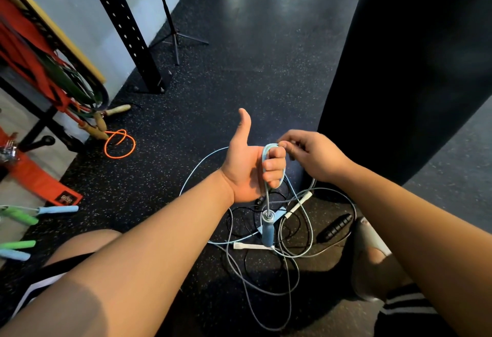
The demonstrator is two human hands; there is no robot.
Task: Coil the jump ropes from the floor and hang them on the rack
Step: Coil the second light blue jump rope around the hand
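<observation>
Gripping a few turns of the light blue jump rope (263,158), the left hand (250,166) stands at the middle of the view with its thumb pointing up and its four fingers clenched round the cord. The right hand (311,156), just beside it at three o'clock, pinches the top of the same loop between thumb and forefinger, its other fingers loosely bent. From under the left fist the cord drops straight to a blue handle (267,228), which hangs at six o'clock of the hand, above the speckled black floor (239,83). More of the blue cord arcs away over the floor at nine o'clock of the left wrist. Beneath both hands lies a tangle of other ropes (grey and black cords crossing one another), with a white handle (251,246) at six o'clock, a second white handle (298,204) at five o'clock of the left hand, and a black handle (336,226) farther out at four o'clock. An orange rope (119,144) lies looped at nine o'clock, near wooden handles (118,109) at the foot of the rack (42,120), where red and green bands (66,83) hang. Green and blue handles (57,209) lie at the left edge at eight o'clock. A large black bag (415,57) fills two o'clock.
</observation>
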